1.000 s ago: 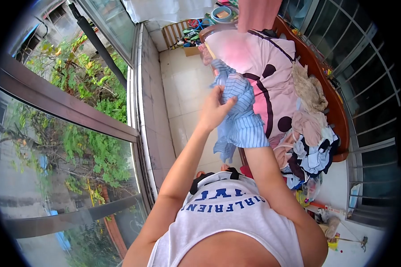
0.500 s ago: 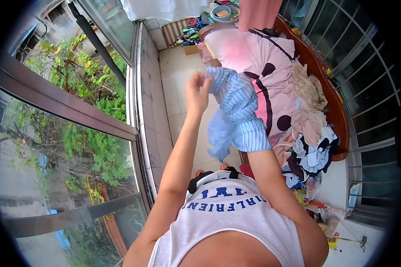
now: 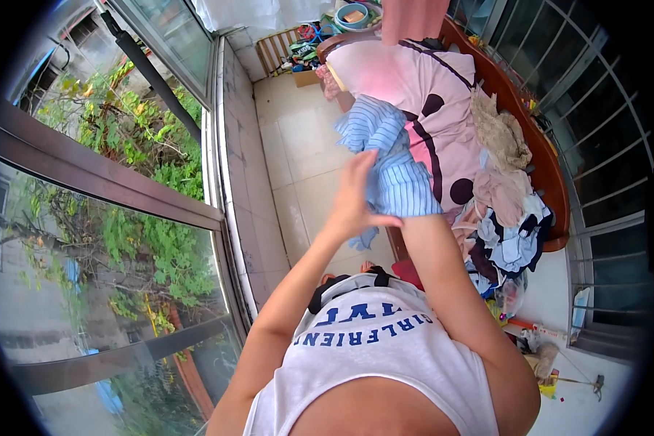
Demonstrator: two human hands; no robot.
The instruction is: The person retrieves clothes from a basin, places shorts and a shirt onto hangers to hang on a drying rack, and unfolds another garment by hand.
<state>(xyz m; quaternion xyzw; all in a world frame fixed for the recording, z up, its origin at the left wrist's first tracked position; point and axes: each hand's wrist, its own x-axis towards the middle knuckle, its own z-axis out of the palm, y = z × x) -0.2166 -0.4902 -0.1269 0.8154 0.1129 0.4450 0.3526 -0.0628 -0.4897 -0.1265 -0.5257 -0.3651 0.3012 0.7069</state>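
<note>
1. Looks like a light-blue cloth garment (image 3: 396, 163) with narrow, darker stripes.
2. Appears bunched and creased, full of soft folds.
3. Wraps around the end of the right forearm (image 3: 434, 251), hiding the right hand.
4. Spreads away from the body into a loose, rumpled far end.
5. Droops in a small flap below the left hand (image 3: 354, 198), partly covered by its fingers and thumb.
</note>
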